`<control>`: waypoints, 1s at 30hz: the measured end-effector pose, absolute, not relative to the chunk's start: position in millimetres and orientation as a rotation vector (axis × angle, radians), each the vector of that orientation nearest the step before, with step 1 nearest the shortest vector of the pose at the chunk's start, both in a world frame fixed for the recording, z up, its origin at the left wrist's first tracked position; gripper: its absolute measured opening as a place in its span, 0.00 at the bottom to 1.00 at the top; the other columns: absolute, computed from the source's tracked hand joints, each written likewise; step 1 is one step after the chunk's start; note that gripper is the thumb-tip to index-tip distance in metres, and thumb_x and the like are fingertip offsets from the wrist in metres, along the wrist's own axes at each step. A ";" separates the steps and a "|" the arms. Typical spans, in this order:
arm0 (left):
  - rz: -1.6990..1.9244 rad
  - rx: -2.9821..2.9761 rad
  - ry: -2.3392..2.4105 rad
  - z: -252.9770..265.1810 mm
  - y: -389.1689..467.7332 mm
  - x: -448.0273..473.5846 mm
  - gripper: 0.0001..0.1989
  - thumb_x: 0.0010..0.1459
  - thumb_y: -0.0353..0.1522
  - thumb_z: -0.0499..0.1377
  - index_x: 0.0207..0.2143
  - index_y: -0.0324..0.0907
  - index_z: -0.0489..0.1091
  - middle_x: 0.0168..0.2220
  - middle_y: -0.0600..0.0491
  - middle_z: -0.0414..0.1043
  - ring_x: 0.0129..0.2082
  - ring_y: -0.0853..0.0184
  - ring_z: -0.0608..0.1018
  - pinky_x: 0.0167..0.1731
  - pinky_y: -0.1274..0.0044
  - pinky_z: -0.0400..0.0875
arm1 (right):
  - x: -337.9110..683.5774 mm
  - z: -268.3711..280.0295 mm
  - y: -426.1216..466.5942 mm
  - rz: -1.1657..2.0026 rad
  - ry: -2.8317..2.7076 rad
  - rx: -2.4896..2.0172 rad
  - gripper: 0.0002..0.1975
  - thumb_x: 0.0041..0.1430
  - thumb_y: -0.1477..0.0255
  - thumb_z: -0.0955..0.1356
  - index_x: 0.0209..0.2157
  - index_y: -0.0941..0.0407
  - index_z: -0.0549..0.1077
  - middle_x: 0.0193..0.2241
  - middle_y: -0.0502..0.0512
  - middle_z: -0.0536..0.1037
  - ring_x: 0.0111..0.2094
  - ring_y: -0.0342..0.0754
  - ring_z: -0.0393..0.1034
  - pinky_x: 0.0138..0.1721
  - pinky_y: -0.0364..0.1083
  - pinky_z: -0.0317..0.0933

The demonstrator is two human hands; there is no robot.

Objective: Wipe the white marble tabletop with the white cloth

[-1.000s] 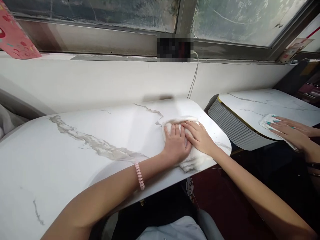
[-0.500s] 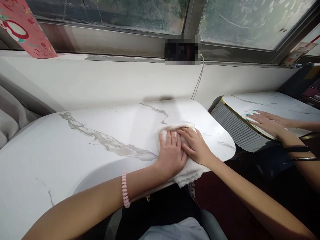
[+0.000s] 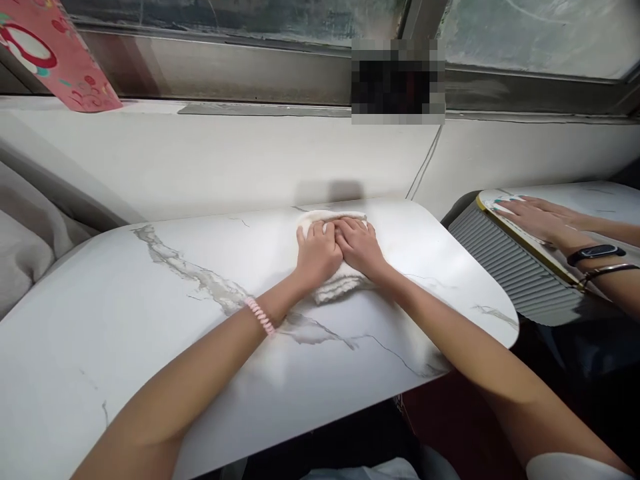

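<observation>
A folded white cloth lies on the white marble-patterned table, towards its far edge. My left hand presses down on the cloth, fingers bent over its far part. Close against it, my right hand bears on the same cloth, fingers curled and touching the left hand's. Both palms hide the middle of the cloth. A pink coil band circles my left wrist.
At the right, another person's hands rest on a second marble-patterned table with a ribbed side. A wall and window sill run behind. A pink patterned object stands at the left, near grey fabric. A thin cable hangs down.
Both hands have pushed the cloth away from the table's near edge towards the wall and slightly left. The cloth no longer hangs over the near edge. The view has shifted a little.
</observation>
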State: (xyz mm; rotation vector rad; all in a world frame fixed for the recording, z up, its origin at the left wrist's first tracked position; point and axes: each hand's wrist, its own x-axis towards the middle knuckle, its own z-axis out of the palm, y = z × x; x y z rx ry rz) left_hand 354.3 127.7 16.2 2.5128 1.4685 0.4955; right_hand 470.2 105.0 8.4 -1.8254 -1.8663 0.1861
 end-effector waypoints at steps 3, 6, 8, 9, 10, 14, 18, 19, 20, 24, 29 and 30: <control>0.602 2.511 1.485 6.0 158.7 352.6 0.18 0.65 0.29 0.43 0.54 0.40 0.64 0.58 0.42 0.65 0.60 0.56 0.65 0.63 0.56 0.48 | 465.2 6.2 136.7 0.184 -1.819 -1.832 0.18 0.66 0.72 0.55 0.49 0.52 0.71 0.56 0.57 0.71 0.59 0.54 0.59 0.62 0.63 0.42; 0.599 2.502 1.465 4.7 189.1 351.0 0.18 0.65 0.30 0.43 0.53 0.41 0.65 0.58 0.43 0.66 0.60 0.57 0.65 0.63 0.56 0.49 | 462.1 5.1 163.8 0.178 -1.786 -1.847 0.18 0.65 0.72 0.56 0.50 0.53 0.71 0.56 0.56 0.72 0.59 0.54 0.59 0.62 0.63 0.41; 0.598 2.507 1.462 6.0 206.9 349.7 0.18 0.65 0.30 0.43 0.53 0.41 0.65 0.58 0.44 0.66 0.59 0.57 0.66 0.63 0.57 0.49 | 460.1 4.7 179.1 0.177 -1.760 -1.866 0.18 0.65 0.72 0.56 0.49 0.53 0.71 0.55 0.56 0.72 0.58 0.55 0.60 0.62 0.65 0.41; 0.595 2.511 1.459 6.7 214.5 349.0 0.18 0.65 0.30 0.43 0.53 0.42 0.65 0.57 0.44 0.66 0.58 0.57 0.67 0.62 0.58 0.50 | 459.3 4.4 185.7 0.173 -1.747 -1.877 0.18 0.64 0.72 0.56 0.49 0.52 0.71 0.55 0.56 0.73 0.58 0.55 0.60 0.62 0.65 0.41; 0.593 2.513 1.455 7.2 221.1 348.3 0.18 0.65 0.30 0.43 0.52 0.42 0.65 0.56 0.44 0.67 0.58 0.57 0.67 0.62 0.58 0.51 | 458.6 4.1 191.7 0.165 -1.735 -1.888 0.18 0.63 0.72 0.56 0.48 0.52 0.72 0.54 0.56 0.73 0.57 0.56 0.60 0.62 0.65 0.41; 0.615 2.507 1.424 7.3 235.1 346.3 0.16 0.65 0.31 0.45 0.51 0.43 0.67 0.54 0.45 0.69 0.56 0.58 0.68 0.60 0.62 0.54 | 458.8 2.2 205.8 0.120 -1.665 -1.901 0.18 0.61 0.72 0.57 0.46 0.53 0.74 0.51 0.57 0.75 0.55 0.57 0.62 0.61 0.64 0.45; 0.638 2.506 1.413 5.6 229.5 344.3 0.17 0.66 0.32 0.44 0.52 0.42 0.66 0.55 0.45 0.68 0.57 0.59 0.67 0.61 0.61 0.52 | 459.5 1.2 201.0 0.122 -1.647 -1.859 0.20 0.60 0.72 0.57 0.48 0.53 0.74 0.52 0.56 0.75 0.55 0.56 0.63 0.62 0.62 0.45; 0.638 2.505 1.416 5.2 225.7 341.9 0.17 0.66 0.32 0.44 0.52 0.42 0.66 0.56 0.45 0.68 0.58 0.59 0.67 0.62 0.61 0.50 | 458.0 1.0 196.8 0.128 -1.657 -1.849 0.21 0.60 0.72 0.57 0.48 0.53 0.74 0.53 0.56 0.75 0.56 0.56 0.63 0.62 0.62 0.44; 0.643 2.500 1.416 4.7 221.1 338.3 0.17 0.66 0.32 0.44 0.52 0.42 0.66 0.57 0.46 0.67 0.59 0.59 0.67 0.63 0.60 0.49 | 455.3 0.7 191.5 0.136 -1.674 -1.838 0.21 0.60 0.72 0.56 0.49 0.53 0.73 0.54 0.55 0.74 0.56 0.55 0.63 0.63 0.63 0.42; 0.670 2.523 1.362 2.7 194.6 309.8 0.17 0.66 0.32 0.45 0.53 0.43 0.65 0.58 0.47 0.67 0.60 0.62 0.65 0.64 0.61 0.47 | 433.6 -1.4 162.8 0.150 -1.757 -1.785 0.22 0.61 0.72 0.55 0.52 0.53 0.71 0.57 0.55 0.72 0.59 0.54 0.60 0.64 0.63 0.39; 0.623 2.597 1.469 0.9 141.5 262.0 0.19 0.65 0.32 0.46 0.57 0.41 0.62 0.61 0.45 0.64 0.62 0.59 0.63 0.64 0.58 0.48 | 392.4 -0.5 118.5 0.208 -1.868 -1.718 0.22 0.61 0.72 0.56 0.54 0.54 0.70 0.58 0.57 0.69 0.61 0.54 0.57 0.65 0.64 0.38; 0.622 2.593 1.507 0.9 128.2 253.0 0.20 0.65 0.31 0.46 0.57 0.41 0.61 0.61 0.44 0.63 0.62 0.59 0.63 0.64 0.58 0.48 | 384.0 0.3 108.2 0.232 -1.891 -1.701 0.22 0.61 0.72 0.56 0.54 0.54 0.70 0.59 0.57 0.69 0.61 0.54 0.57 0.65 0.64 0.38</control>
